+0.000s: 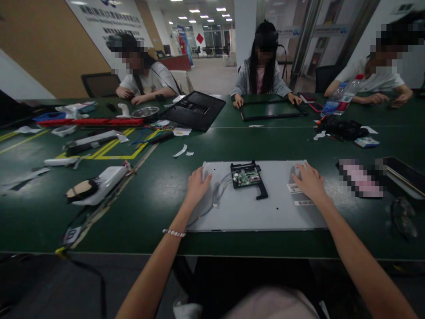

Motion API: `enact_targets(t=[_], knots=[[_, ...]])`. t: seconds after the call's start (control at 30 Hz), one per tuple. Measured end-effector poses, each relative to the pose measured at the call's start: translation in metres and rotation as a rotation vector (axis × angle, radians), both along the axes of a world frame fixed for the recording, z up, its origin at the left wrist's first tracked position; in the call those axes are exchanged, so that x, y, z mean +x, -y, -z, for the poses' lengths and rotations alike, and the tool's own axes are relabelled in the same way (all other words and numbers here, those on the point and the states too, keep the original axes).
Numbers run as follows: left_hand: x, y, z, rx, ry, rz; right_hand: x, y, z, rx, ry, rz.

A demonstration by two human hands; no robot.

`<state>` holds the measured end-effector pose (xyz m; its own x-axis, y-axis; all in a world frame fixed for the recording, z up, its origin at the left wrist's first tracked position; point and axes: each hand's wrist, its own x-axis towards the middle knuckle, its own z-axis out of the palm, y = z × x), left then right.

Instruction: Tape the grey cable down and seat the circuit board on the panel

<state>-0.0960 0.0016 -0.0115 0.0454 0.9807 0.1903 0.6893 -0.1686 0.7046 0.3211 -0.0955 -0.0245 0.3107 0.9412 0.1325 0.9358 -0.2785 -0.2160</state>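
Face down on the green table lies a grey metal-backed display panel (249, 212), its near edge close to the table edge. A black bracket (261, 191) with a green circuit board (247, 178) sits at the upper middle of its back. Grey cables (217, 192) run from the board down the panel's left side. My left hand (198, 185) grips the panel's upper left edge, thumb over the top. At the upper right, my right hand (311, 181) holds the other side near white labels (303, 203); its fingertips are partly hidden.
Across the table, a person holds a black frame (274, 117); two others sit to either side. A black plastic cover (199, 110) lies far left of centre. Phones (360, 178) and glasses (403, 217) lie right; a white power strip-like item (106, 184) and cables lie left.
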Motion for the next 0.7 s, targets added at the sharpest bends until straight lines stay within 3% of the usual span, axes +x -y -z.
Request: enact_targets(t=[0.3,0.7], knots=[[0.001,0.002,0.000,0.059,-0.173,-0.015,0.001,0.000,-0.007,-0.034,0.035,-0.057],[-0.006,-0.002,0.010,0.090,-0.186,-0.028,0.018,-0.002,0.029,0.027,0.110,-0.125]])
